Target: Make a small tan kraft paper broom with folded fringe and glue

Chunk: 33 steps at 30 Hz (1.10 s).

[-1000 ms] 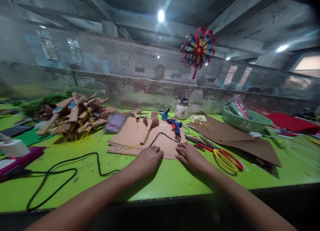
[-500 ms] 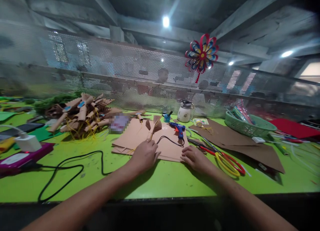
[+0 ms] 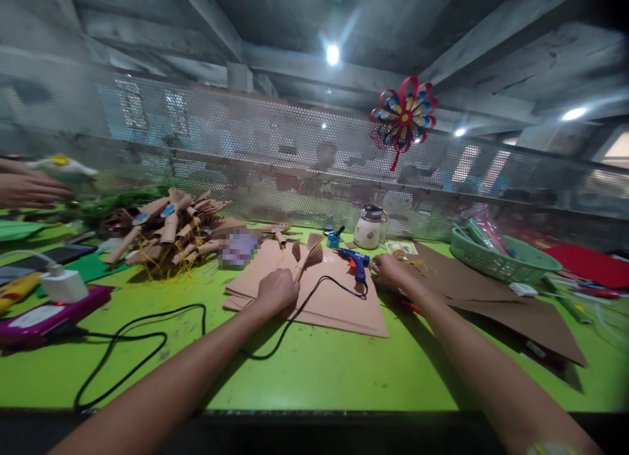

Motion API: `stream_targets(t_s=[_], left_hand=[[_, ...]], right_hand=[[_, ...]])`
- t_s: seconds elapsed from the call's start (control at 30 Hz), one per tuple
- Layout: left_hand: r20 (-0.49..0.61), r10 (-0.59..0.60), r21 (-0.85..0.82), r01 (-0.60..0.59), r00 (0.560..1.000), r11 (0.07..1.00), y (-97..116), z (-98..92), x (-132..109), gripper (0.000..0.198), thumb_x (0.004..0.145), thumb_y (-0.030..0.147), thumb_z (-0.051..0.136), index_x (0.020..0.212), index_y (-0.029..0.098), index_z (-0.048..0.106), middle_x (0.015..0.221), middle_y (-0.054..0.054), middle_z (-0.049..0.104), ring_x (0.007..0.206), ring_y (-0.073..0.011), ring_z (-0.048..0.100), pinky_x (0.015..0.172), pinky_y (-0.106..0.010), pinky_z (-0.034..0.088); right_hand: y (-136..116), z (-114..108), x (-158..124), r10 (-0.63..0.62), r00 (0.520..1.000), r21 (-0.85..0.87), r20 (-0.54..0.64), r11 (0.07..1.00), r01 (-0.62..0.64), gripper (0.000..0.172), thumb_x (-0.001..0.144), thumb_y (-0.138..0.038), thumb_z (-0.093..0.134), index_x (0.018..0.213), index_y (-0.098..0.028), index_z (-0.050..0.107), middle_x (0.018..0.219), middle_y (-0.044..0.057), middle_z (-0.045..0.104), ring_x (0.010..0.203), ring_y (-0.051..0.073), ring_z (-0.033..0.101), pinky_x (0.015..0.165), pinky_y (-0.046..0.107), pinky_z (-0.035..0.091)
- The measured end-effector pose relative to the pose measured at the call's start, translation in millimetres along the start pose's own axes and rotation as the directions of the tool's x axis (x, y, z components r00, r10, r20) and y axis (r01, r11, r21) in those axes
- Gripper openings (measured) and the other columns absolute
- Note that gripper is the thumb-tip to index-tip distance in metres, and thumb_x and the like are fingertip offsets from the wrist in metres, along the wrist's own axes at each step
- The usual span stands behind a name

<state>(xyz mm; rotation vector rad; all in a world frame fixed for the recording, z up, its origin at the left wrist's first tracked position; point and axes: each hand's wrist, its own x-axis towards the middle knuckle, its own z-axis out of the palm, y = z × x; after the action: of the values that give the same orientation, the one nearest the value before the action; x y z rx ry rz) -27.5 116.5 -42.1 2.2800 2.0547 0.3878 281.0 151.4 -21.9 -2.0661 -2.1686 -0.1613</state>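
My left hand (image 3: 278, 291) is closed around the lower end of a brown paper piece (image 3: 310, 253) with fanned pleats, over stacked brown cardboard sheets (image 3: 339, 304). My right hand (image 3: 389, 271) reaches just right of the blue glue gun (image 3: 360, 261); its fingertips are too small and dim to tell whether they hold anything. The glue gun lies on the cardboard, its black cord trailing toward me. Beneath my right forearm, the scissors are mostly hidden, with only a bit of red handle showing.
A heap of rolled paper pieces (image 3: 171, 229) lies left, beyond a purple power strip (image 3: 59, 317). Behind the cardboard stands a white jar (image 3: 368, 227). A green basket (image 3: 506, 257) and brown sheets (image 3: 515, 317) are at right. Another person's hand (image 3: 32, 187) is far left.
My right hand has moved forward from the cardboard's near right edge to beside the glue gun. My left hand has shifted slightly left with the paper piece. Another person's hand has appeared at far left.
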Motion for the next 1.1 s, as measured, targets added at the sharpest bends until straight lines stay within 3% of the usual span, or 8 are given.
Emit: stream_targets(t_s=[0.23, 0.4, 0.53, 0.63, 0.7, 0.8, 0.97, 1.1], left_hand=[[0.009, -0.05, -0.051, 0.051, 0.999, 0.997, -6, 10.1, 7, 0.033, 0.083, 0.032, 0.036, 0.098, 0.013, 0.058, 0.09, -0.017, 0.066, 0.082, -0.0286, 0.064, 0.063, -0.034, 0.044], [-0.002, -0.031, -0.07, 0.031, 1.0, 0.997, -5, 7.0, 2, 0.034, 0.088, 0.034, 0.031, 0.101, 0.011, 0.053, 0.09, -0.016, 0.065, 0.083, -0.0265, 0.064, 0.064, -0.032, 0.044], [-0.01, -0.003, -0.068, 0.002, 1.0, 0.998, -1, -3.6, -10, 0.035, 0.09, 0.038, 0.028, 0.101, 0.013, 0.05, 0.086, -0.015, 0.065, 0.077, -0.0245, 0.064, 0.061, -0.03, 0.042], [-0.031, 0.026, -0.056, -0.028, 0.999, 0.998, -4, -22.9, -24, 0.035, 0.091, 0.04, 0.026, 0.103, 0.015, 0.048, 0.082, -0.012, 0.065, 0.073, -0.0244, 0.063, 0.058, -0.03, 0.041], [-0.064, 0.018, -0.037, -0.02, 0.998, 0.999, -15, -40.0, -37, 0.034, 0.091, 0.04, 0.026, 0.103, 0.015, 0.046, 0.079, -0.011, 0.064, 0.071, -0.0252, 0.063, 0.056, -0.03, 0.039], [-0.13, -0.068, -0.044, 0.063, 0.989, 0.997, -52, -61.3, -65, 0.033, 0.092, 0.04, 0.024, 0.101, 0.017, 0.045, 0.075, -0.007, 0.063, 0.066, -0.0236, 0.061, 0.053, -0.028, 0.036], [-0.184, -0.297, 0.005, 0.303, 0.937, 0.953, -125, -69.2, -119, 0.037, 0.092, 0.043, 0.02, 0.101, 0.017, 0.045, 0.075, -0.007, 0.062, 0.064, -0.0222, 0.06, 0.053, -0.027, 0.034], [-0.197, -0.401, 0.043, 0.417, 0.894, 0.908, -145, -78.2, -126, 0.036, 0.092, 0.041, 0.021, 0.103, 0.016, 0.045, 0.075, -0.008, 0.063, 0.068, -0.0238, 0.061, 0.055, -0.026, 0.034]], right_hand=[[-4, 3, -9, -0.067, 0.997, 0.007, -0.044, 0.998, 0.068, 0.028, 0.088, -0.028, 0.045, 0.087, -0.014, 0.069, 0.09, 0.011, 0.068, 0.082, 0.019, 0.06, 0.068, 0.025, 0.037], [-11, 11, -14, -0.046, 0.998, 0.01, -0.038, 0.999, 0.046, 0.035, 0.083, -0.038, 0.051, 0.107, -0.016, 0.063, 0.098, 0.011, 0.066, 0.087, 0.021, 0.059, 0.067, 0.025, 0.037], [-16, 15, -10, -0.019, 0.999, -0.015, -0.043, 1.0, 0.018, 0.043, 0.08, -0.042, 0.054, 0.115, -0.016, 0.059, 0.103, 0.014, 0.062, 0.097, 0.026, 0.055, 0.074, 0.029, 0.038], [-19, 18, -7, 0.006, 0.999, -0.042, -0.043, 0.999, -0.008, 0.044, 0.079, -0.045, 0.055, 0.113, -0.017, 0.06, 0.102, 0.015, 0.059, 0.098, 0.029, 0.053, 0.076, 0.034, 0.038], [-21, 19, -5, 0.015, 0.998, -0.06, -0.053, 0.998, -0.018, 0.045, 0.079, -0.048, 0.055, 0.113, -0.019, 0.06, 0.103, 0.015, 0.058, 0.099, 0.031, 0.052, 0.076, 0.036, 0.038], [-23, 21, -5, 0.01, 0.996, -0.084, -0.086, 0.996, -0.017, 0.042, 0.08, -0.046, 0.054, 0.113, -0.019, 0.06, 0.105, 0.016, 0.055, 0.103, 0.033, 0.048, 0.077, 0.04, 0.037], [-26, 25, -7, -0.023, 0.992, -0.088, -0.12, 0.996, 0.012, 0.036, 0.082, -0.04, 0.053, 0.112, -0.021, 0.06, 0.104, 0.013, 0.055, 0.102, 0.031, 0.046, 0.078, 0.039, 0.037], [-26, 30, -5, -0.007, 0.991, -0.063, -0.136, 0.998, -0.002, 0.036, 0.082, -0.036, 0.052, 0.113, -0.02, 0.06, 0.103, 0.012, 0.057, 0.1, 0.03, 0.048, 0.076, 0.037, 0.037]])
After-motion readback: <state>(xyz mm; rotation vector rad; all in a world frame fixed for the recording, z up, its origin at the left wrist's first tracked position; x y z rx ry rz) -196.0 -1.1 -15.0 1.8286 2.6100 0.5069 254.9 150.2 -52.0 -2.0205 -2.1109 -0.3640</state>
